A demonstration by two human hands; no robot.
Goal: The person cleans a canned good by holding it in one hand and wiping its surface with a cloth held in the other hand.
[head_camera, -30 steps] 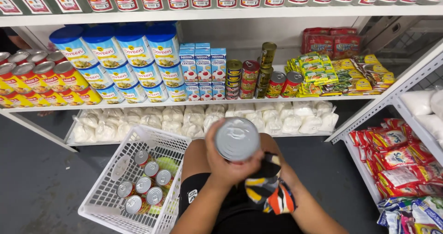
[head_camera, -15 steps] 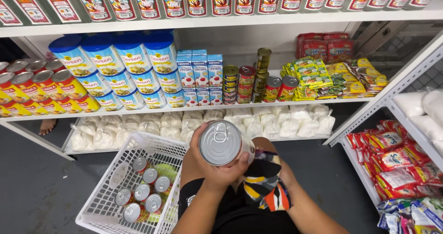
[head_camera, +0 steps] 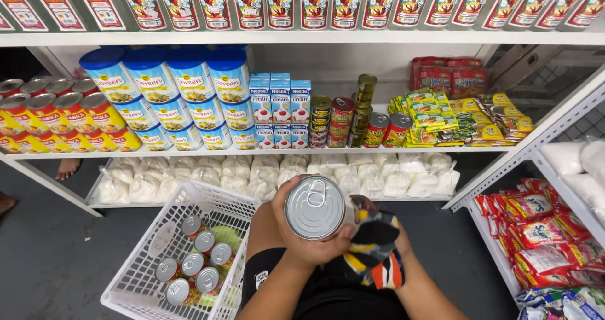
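Fingers of the left hand (head_camera: pixel 309 247) wrap a silver-topped can (head_camera: pixel 315 208) — right hand (head_camera: pixel 394 244), mostly hidden, seems to grip a patterned cloth (head_camera: pixel 375 247) against it, above the white basket (head_camera: pixel 157 257).

i see a silver-topped can (head_camera: pixel 314 207) with a grey pull-tab lid. just right of the can, a cloth (head_camera: pixel 377 247) is patterned in black, yellow, orange and white patches. left of and below the can, the basket (head_camera: pixel 157 250) is white mesh, holding small tins (head_camera: pixel 189 266) with silver lids and red sides. above the can, the shelf (head_camera: pixel 265 151) is white, with blue-lidded tubs (head_camera: pixel 170 93) in blue, white and yellow. right of the can, packets (head_camera: pixel 535 232) are red.
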